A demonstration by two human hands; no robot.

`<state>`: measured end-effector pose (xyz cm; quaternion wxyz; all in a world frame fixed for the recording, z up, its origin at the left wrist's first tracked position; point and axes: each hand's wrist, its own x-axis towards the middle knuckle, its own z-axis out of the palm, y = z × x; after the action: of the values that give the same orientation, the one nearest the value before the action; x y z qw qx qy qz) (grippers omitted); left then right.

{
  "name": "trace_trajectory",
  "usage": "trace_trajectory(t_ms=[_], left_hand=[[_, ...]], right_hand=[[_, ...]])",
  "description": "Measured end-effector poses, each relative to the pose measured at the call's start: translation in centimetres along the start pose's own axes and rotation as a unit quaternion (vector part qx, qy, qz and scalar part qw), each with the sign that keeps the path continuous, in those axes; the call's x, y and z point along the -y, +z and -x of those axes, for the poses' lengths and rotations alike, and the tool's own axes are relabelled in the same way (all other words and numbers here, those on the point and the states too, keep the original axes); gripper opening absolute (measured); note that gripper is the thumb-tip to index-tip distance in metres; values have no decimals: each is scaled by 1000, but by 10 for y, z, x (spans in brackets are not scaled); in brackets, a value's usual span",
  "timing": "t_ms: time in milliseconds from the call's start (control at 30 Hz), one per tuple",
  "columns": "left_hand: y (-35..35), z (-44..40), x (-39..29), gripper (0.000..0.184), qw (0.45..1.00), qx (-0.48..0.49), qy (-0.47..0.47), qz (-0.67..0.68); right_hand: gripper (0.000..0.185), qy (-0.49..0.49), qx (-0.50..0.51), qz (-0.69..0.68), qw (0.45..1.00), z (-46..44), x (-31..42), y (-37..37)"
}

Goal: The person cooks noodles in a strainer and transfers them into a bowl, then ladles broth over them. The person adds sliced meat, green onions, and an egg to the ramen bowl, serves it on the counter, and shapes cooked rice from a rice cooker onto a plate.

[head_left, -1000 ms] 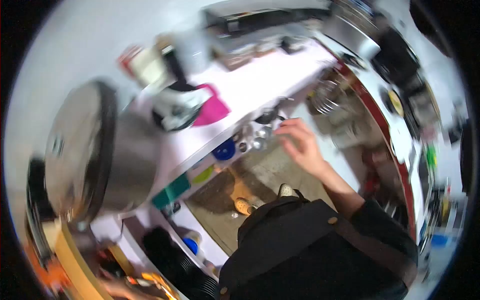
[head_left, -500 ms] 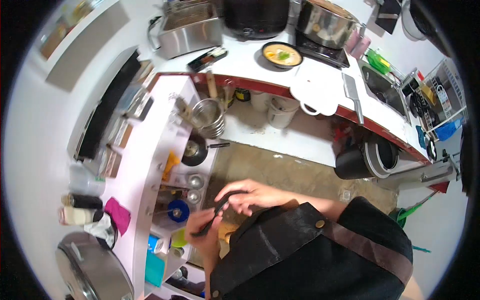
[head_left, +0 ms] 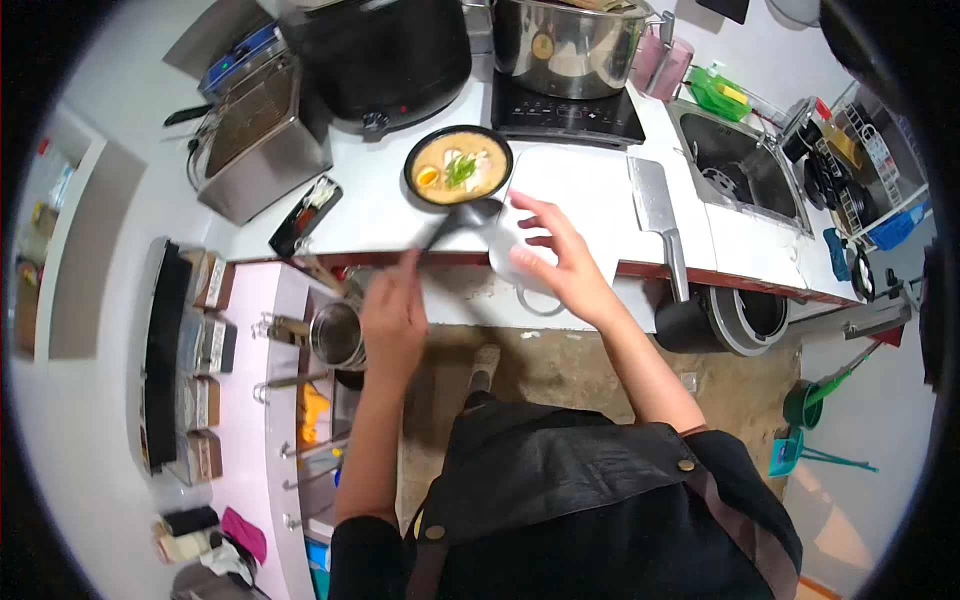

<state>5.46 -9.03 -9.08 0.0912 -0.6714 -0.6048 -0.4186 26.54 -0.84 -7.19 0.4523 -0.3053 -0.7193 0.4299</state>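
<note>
My left hand [head_left: 393, 315] is closed around the handle of a black soup spoon [head_left: 476, 213], slightly blurred. The spoon's head lies just in front of a black bowl of soup [head_left: 452, 185]; I cannot tell whether they touch. Creamy orange broth fills the bowl, topped with a halved egg, chopped greens and pale pieces. Fingers apart and holding nothing, my right hand [head_left: 560, 255] hovers over the left edge of a white cutting board [head_left: 575, 185]. To the right of the board a cleaver [head_left: 657, 205] rests with its handle past the counter edge.
A steel pot [head_left: 570, 50] sits on a black induction cooker [head_left: 570, 120] behind the board. A black cooker [head_left: 385, 60] and a steel fryer [head_left: 262, 145] stand at the back left. The sink [head_left: 735, 160] is to the right. Shelves [head_left: 245, 360] run along my left.
My hands were together low over the floor, holding a black curved object. Now they are apart at the counter, the left with the spoon beside the soup bowl. The view has shifted nearer the counter.
</note>
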Motion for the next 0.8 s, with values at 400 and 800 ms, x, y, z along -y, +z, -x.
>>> trace_trajectory(t_ms=[400,800], left_hand=[[114,-119,122,29,986,130,-102,26],[152,-206,161,50,874,356,-268,194]], right_hand=[[35,216,-199,-116,949,-48,-82,7],[71,349,-130,-483,792,-111,-96,34]])
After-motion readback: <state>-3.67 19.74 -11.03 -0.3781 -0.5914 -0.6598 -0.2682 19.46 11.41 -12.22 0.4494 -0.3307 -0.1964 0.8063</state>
